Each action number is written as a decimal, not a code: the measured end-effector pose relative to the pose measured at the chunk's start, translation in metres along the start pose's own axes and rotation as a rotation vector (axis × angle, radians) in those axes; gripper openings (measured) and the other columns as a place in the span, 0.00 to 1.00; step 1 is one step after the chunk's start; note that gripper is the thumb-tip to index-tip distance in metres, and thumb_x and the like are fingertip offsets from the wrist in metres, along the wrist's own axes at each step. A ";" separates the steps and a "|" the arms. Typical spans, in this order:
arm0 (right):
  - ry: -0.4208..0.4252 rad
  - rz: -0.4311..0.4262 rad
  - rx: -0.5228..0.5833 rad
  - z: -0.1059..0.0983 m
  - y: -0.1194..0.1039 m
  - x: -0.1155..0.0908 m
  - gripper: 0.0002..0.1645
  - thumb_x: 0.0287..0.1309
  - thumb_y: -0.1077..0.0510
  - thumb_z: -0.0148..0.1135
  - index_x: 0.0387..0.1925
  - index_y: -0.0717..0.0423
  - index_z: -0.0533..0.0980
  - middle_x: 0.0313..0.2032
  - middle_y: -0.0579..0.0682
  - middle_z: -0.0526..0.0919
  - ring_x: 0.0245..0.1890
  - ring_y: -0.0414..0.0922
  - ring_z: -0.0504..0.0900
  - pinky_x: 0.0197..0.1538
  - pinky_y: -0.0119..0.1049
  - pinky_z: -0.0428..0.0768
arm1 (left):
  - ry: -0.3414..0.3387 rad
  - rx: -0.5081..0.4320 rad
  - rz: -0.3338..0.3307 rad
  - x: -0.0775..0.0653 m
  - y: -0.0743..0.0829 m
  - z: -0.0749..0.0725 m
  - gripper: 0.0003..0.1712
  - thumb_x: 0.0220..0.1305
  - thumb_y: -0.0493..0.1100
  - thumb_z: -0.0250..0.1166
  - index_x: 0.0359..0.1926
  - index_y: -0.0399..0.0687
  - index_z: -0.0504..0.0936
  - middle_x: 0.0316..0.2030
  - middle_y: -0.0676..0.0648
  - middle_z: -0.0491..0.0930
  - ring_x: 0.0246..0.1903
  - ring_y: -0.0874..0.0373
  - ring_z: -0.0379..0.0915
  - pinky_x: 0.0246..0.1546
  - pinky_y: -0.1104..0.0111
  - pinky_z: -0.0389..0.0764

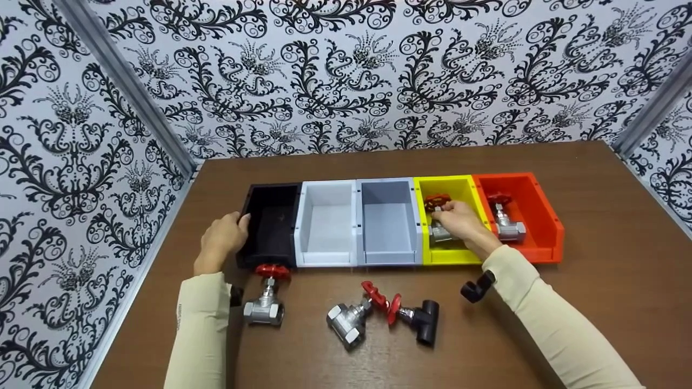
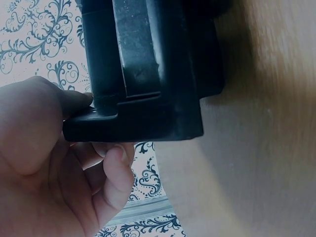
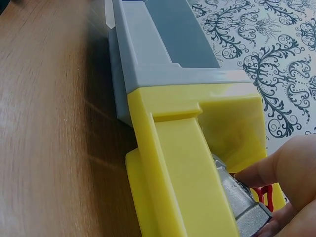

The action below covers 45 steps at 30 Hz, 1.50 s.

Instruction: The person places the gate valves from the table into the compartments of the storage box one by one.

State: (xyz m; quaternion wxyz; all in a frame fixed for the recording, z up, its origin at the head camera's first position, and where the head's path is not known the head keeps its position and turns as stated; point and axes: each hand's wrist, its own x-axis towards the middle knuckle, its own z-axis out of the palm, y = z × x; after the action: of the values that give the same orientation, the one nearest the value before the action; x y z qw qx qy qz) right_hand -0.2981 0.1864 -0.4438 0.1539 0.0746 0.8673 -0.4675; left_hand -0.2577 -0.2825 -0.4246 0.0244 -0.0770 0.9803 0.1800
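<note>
My right hand [image 1: 462,220], the nearer, pinches the metal valve [image 1: 440,234] lying lengthwise in the yellow bin [image 1: 453,259], red handwheel [image 1: 437,201] farthest from me; my left hand [image 1: 224,235] grips the black bin [image 1: 274,219].

The head view is bright and evenly lit, with soft shadows falling on the desk [image 1: 594,216] beside the sleeves [image 1: 200,329]. The left wrist view is dimmer and hazy, with a bluish cast; a pale sheen streaks the black bin [image 2: 140,49], and the desk looks smeared. In the right wrist view, glare whitens part of the yellow bin [image 3: 190,168], dark shadow lies alongside, and the wood grain blurs leftward.
</note>
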 end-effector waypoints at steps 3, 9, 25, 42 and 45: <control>-0.002 0.007 -0.002 0.000 0.000 0.000 0.32 0.68 0.54 0.54 0.66 0.70 0.63 0.60 0.63 0.71 0.51 0.53 0.69 0.51 0.40 0.72 | 0.001 0.001 0.005 0.000 0.000 0.000 0.26 0.78 0.54 0.42 0.50 0.35 0.75 0.55 0.24 0.75 0.54 0.26 0.71 0.48 0.36 0.71; 0.007 -0.021 -0.024 0.000 0.001 0.000 0.30 0.68 0.54 0.55 0.63 0.70 0.66 0.58 0.64 0.72 0.51 0.53 0.70 0.50 0.40 0.72 | 0.004 0.002 0.014 -0.001 0.000 0.000 0.26 0.78 0.53 0.42 0.48 0.34 0.76 0.54 0.24 0.75 0.53 0.26 0.72 0.47 0.36 0.72; 0.001 -0.004 0.014 0.000 -0.001 -0.004 0.32 0.68 0.54 0.53 0.65 0.71 0.63 0.60 0.64 0.71 0.52 0.53 0.69 0.54 0.41 0.70 | -0.012 -0.002 0.003 -0.001 0.000 0.000 0.30 0.78 0.53 0.41 0.65 0.36 0.71 0.60 0.26 0.72 0.57 0.26 0.69 0.54 0.37 0.70; 0.026 -0.015 0.024 0.003 0.001 -0.004 0.29 0.68 0.57 0.53 0.64 0.71 0.64 0.56 0.63 0.71 0.52 0.54 0.68 0.53 0.41 0.70 | 0.000 -0.006 0.007 -0.001 -0.001 0.001 0.28 0.78 0.54 0.42 0.59 0.36 0.73 0.57 0.24 0.73 0.55 0.25 0.71 0.50 0.36 0.71; 0.020 -0.012 0.028 0.003 0.001 -0.004 0.31 0.68 0.57 0.53 0.66 0.71 0.62 0.58 0.64 0.71 0.53 0.54 0.69 0.55 0.43 0.71 | -0.001 -0.005 0.003 0.000 -0.001 0.001 0.28 0.77 0.54 0.42 0.60 0.36 0.73 0.58 0.24 0.73 0.55 0.25 0.70 0.50 0.36 0.71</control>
State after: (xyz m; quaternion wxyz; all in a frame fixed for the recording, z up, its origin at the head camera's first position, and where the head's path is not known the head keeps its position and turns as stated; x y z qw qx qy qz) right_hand -0.2931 0.1844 -0.4447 0.1414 0.0760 0.8625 -0.4800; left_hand -0.2574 -0.2831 -0.4262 0.0245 -0.0756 0.9800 0.1824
